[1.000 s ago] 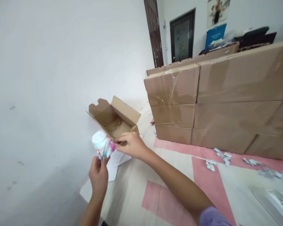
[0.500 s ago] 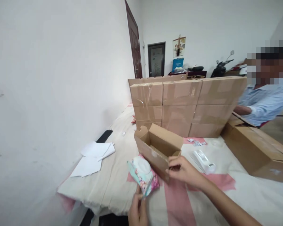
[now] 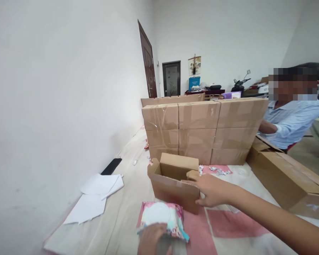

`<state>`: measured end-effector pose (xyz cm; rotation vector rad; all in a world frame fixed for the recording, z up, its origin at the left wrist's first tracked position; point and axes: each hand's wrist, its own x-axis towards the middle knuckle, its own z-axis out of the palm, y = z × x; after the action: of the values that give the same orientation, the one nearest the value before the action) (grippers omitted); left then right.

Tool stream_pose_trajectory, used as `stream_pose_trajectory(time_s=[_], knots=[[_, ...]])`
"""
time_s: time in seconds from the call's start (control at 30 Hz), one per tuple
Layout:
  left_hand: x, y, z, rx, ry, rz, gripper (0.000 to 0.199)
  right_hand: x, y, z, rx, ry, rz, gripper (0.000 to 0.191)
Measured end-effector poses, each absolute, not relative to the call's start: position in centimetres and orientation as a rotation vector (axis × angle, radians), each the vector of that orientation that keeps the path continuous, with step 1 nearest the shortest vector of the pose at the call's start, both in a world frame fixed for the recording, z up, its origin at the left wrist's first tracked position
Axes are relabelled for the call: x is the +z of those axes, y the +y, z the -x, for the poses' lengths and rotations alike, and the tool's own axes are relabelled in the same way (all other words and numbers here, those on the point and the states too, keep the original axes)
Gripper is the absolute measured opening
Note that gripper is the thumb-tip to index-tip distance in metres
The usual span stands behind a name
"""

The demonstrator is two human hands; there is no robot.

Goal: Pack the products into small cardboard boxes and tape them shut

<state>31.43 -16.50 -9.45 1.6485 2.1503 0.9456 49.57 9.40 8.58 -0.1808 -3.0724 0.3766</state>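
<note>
A small open cardboard box [image 3: 172,193] stands on the cloth-covered surface in front of me. My right hand [image 3: 211,187] grips its right end, with fingers over the rim and thumb outside. Nearer to me lies a pink and light-blue pack of wet wipes [image 3: 161,214] with a white lid. My left hand [image 3: 152,239], somewhat blurred, rests its fingers on the pack's near edge, thumb apart. Part of a white tape dispenser [image 3: 233,209] shows beneath my right forearm.
Taped cardboard boxes [image 3: 198,132] form a stack behind the small box. A larger carton [image 3: 289,180] is at right, beside a seated person in a light-blue shirt [image 3: 295,118]. White papers [image 3: 95,194] and a black flat object [image 3: 111,166] lie at left. Paper scraps [image 3: 220,171] lie near the stack.
The pack of wipes has turned and now lies crosswise, a little apart from the small box. The small box has turned slightly, and my right hand reaches further over its end.
</note>
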Motion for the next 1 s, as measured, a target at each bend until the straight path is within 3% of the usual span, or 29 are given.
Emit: stream_pose_trajectory(time_s=[0.07, 0.13, 0.2, 0.3, 0.4, 0.5, 0.7, 0.87, 1.0], knots=[[-7.2, -15.5, -29.0, 0.696, 2.175, -1.88, 0.073, 8.2, 9.8, -49.3, 0.384, -2.99, 0.246, 0.064], [-5.2, -14.4, -27.4, 0.447, 2.159, -1.969, 0.101, 7.2, 10.3, -49.5, 0.473, -2.844, 0.308, 0.046], [-4.0, -13.5, -26.6, 0.28, 2.169, -1.942, 0.112, 5.4, 10.6, -49.7, 0.609, -2.661, 0.363, 0.025], [-3.2, -12.6, -25.9, 0.205, 2.174, -1.892, 0.111, 2.0, 10.9, -49.5, 0.716, -2.36, 0.383, 0.021], [-2.6, -12.1, -25.7, 0.219, 2.175, -1.838, 0.108, -0.6, 10.7, -48.6, 0.609, -2.052, 0.368, 0.025], [-1.7, -11.9, -26.2, 0.276, 2.19, -1.751, 0.103, -2.0, 10.3, -48.0, 0.489, -1.807, 0.439, 0.004], [-2.3, -13.2, -26.4, 0.491, 2.138, -1.79, 0.072, -2.6, 10.2, -48.5, 0.521, -1.706, 0.512, 0.01], [-2.8, -16.7, -26.1, 0.769, 2.288, -1.671, 0.073, -2.9, 10.2, -48.6, 0.485, -1.659, 0.324, 0.009], [2.0, -19.9, -26.2, 0.917, 2.351, -1.589, 0.077, -3.6, 10.2, -48.4, 0.527, -1.62, 0.21, 0.015]])
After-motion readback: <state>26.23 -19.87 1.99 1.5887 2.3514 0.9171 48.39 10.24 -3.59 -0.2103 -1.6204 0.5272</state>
